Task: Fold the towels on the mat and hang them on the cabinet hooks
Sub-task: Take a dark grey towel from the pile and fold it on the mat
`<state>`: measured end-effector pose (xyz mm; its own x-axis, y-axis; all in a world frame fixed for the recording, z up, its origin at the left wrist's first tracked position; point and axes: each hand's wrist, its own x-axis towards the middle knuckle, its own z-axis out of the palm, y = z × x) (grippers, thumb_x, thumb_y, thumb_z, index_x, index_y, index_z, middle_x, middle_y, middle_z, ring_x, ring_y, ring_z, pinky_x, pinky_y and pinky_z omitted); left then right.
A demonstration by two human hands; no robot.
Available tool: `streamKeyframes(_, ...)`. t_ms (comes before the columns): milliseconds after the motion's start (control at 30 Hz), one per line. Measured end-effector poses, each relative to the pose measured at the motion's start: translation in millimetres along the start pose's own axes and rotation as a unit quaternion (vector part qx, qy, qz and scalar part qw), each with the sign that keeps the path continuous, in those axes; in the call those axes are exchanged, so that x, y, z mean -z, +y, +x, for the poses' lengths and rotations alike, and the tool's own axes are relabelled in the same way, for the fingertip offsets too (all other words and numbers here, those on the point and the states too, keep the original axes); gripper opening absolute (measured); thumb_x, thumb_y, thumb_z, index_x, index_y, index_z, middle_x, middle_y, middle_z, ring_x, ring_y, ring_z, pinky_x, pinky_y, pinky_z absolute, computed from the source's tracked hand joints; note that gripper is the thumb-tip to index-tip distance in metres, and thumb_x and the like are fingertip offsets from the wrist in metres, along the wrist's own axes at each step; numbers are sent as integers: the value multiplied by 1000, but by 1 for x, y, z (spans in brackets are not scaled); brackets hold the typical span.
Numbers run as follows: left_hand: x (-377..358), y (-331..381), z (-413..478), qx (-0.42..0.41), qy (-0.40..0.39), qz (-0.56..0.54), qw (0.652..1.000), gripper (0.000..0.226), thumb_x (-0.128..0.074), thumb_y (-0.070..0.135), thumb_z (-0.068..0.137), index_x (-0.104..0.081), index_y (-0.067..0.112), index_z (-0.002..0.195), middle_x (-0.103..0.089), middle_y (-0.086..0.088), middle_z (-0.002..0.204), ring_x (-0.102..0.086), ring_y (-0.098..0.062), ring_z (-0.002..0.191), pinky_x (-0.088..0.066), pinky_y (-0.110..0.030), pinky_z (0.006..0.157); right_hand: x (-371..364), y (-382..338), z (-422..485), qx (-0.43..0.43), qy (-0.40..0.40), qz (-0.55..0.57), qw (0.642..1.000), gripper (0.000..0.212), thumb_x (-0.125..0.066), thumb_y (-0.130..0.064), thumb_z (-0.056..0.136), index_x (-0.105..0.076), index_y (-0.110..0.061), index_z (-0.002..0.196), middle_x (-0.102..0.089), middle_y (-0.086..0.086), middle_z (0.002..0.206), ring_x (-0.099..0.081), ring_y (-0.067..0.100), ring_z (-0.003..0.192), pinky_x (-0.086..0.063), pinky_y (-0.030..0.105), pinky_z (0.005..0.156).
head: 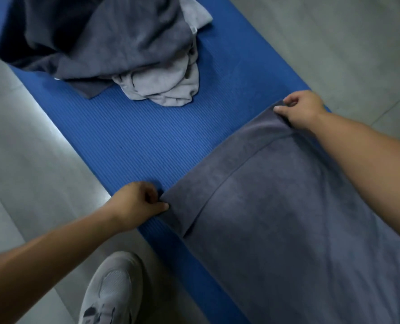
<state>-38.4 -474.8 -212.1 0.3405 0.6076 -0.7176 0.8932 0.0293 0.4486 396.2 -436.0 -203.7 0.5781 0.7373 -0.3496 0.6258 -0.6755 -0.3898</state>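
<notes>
A grey towel (299, 218) is spread flat on the near right part of a blue ribbed mat (128, 136), its far edge doubled so that a second layer lies just inside it. The left corner of that far edge is pinched by the left hand (135, 204), thumb over curled fingers. The right corner is gripped by the right hand (299, 108), fingers curled round the cloth. At the far end of the mat, well apart, a heap of crumpled towels (105, 45) is seen, dark grey over pale grey. A grey shoe (111, 291) is planted on the pale floor (334, 43) just left of the mat's near edge.
</notes>
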Motion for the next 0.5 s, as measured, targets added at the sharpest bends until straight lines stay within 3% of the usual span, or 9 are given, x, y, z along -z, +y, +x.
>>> streamKeyframes(133, 30, -6, 8, 33, 101, -212, 971, 23, -82, 17, 83, -63, 6, 78, -70, -12, 69, -69, -31, 68, -59, -49, 74, 14, -26, 13, 30, 55, 37, 997, 34, -76, -29, 87, -70, -9, 115, -67, 5, 102, -58, 14, 90, -47, 27, 90)
streamKeyframes(233, 63, 7, 14, 29, 157, -286, 945, 16, -80, 8, 83, -64, 4, 84, -69, -14, 79, -67, -26, 73, -62, -40, 73, 28, -54, 22, 60, 67, 73, 993, 20, -75, -36, 82, -74, -19, 92, -71, 6, 92, -67, 19, 83, -58, 42, 87)
streamKeyframes(300, 85, 22, 11, 6, 143, -280, 949, 16, -82, 7, 80, -67, 8, 83, -69, -11, 78, -67, -14, 66, -62, -25, 64, 36, -60, 28, 66, 72, 150, 984, 16, -71, -38, 76, -65, -24, 72, -70, 7, 80, -72, 25, 75, -61, 51, 74)
streamKeyframes(367, 100, 32, 2, -19, 101, -238, 966, 22, -87, 12, 74, -70, 4, 85, -70, -10, 77, -65, -9, 63, -58, -18, 62, 47, -67, 10, 75, 84, 255, 960, 16, -72, -37, 76, -62, -25, 71, -66, 0, 75, -69, 16, 67, -62, 42, 67)
streamKeyframes(433, 103, 45, -17, -74, 44, -166, 982, 42, -94, 39, 60, -73, 12, 83, -72, -9, 78, -65, -12, 68, -56, -19, 65, 60, -66, -20, 59, 66, 360, 929, 21, -77, -35, 82, -61, -23, 76, -62, -7, 71, -62, 7, 62, -59, 30, 61)
streamKeyframes(500, 88, 64, -40, -137, -12, -67, 988, 49, -91, 56, 52, -71, 22, 80, -73, -4, 78, -67, -12, 71, -56, -25, 70, 72, -42, -50, 20, 34, 414, 910, 28, -78, -42, 82, -58, -24, 77, -60, -8, 72, -63, 10, 68, -61, 30, 66)
